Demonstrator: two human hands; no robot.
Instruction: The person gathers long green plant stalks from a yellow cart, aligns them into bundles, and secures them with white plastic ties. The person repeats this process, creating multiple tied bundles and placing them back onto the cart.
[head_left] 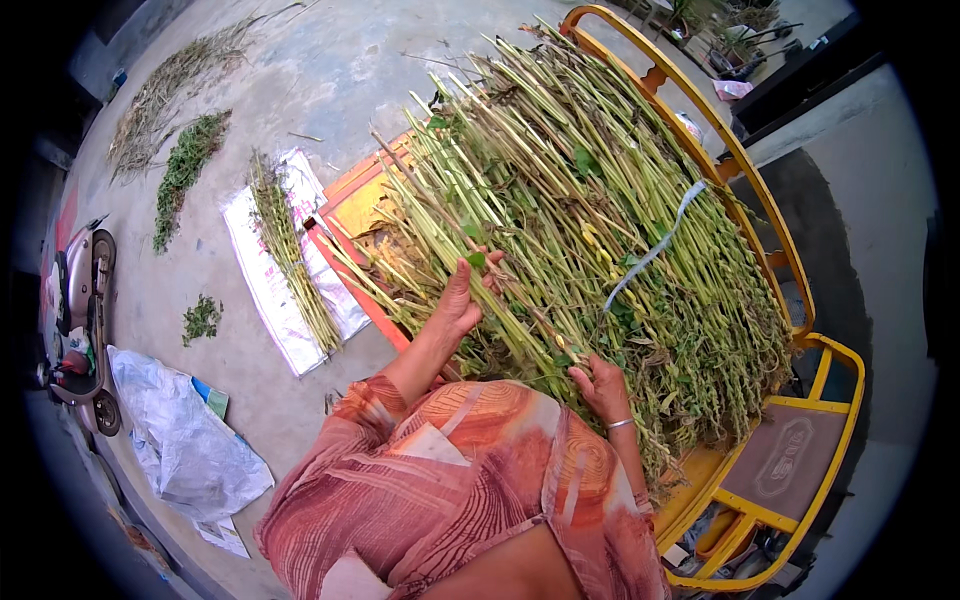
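Green plant stalks (600, 230) piled thick on yellow cart bed (745, 195). Left hand (462, 295), grip closed round a few stalks near pile's cut ends. Right hand (603, 388), grip curled on stalks at pile's near edge, bangle on wrist. Beyond left grip: small stalk bundle (290, 250) on white sack (262, 270), ground. Scooter (80, 320) far left.

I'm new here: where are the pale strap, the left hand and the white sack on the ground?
pale strap (655, 250), head view, mid-length.
left hand (462, 300), head view, its back.
white sack (262, 275), head view, bare left part.
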